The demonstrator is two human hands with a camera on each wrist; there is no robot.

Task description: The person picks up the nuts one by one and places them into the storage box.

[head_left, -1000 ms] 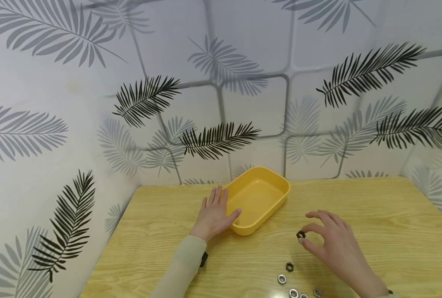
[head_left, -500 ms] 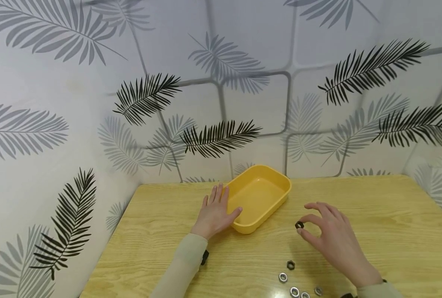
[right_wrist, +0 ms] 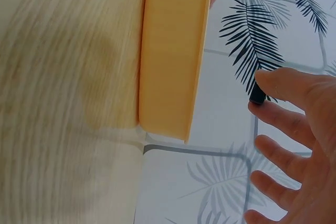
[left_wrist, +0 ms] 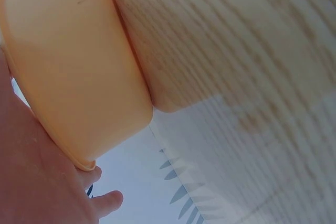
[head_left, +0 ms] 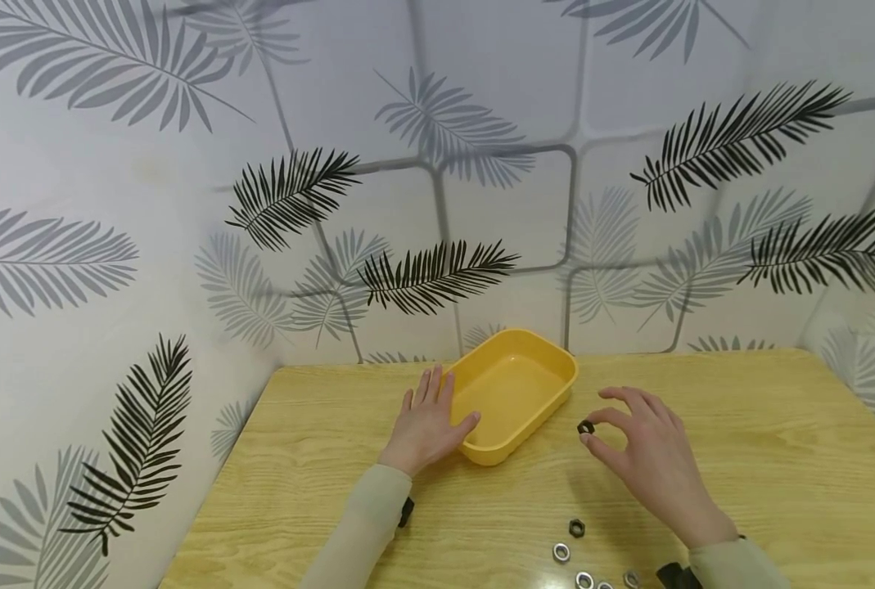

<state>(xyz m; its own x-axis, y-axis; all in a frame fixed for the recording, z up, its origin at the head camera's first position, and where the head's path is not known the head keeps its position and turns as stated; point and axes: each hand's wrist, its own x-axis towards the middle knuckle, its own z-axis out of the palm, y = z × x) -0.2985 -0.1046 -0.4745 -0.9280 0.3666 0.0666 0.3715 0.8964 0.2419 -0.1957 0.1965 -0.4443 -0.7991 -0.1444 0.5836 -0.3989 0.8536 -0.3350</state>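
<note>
Pinching a black hexagonal nut point(head_left: 581, 427): right hand point(head_left: 651, 462), lower right. Left hand point(head_left: 424, 429), fingers spread, touches a yellow rectangular tray point(head_left: 514, 393), lower centre.

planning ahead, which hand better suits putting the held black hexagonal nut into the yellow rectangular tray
Likely the right hand: it pinches the nut near the tray, which the left hand touches.

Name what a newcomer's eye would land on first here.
Probably the yellow tray, bright near the far edge of the table, with the left grip on its left rim. Next, the black nut that the right grip pinches above the table, right of the tray. Then the bold leaf prints on the wall behind.
</note>
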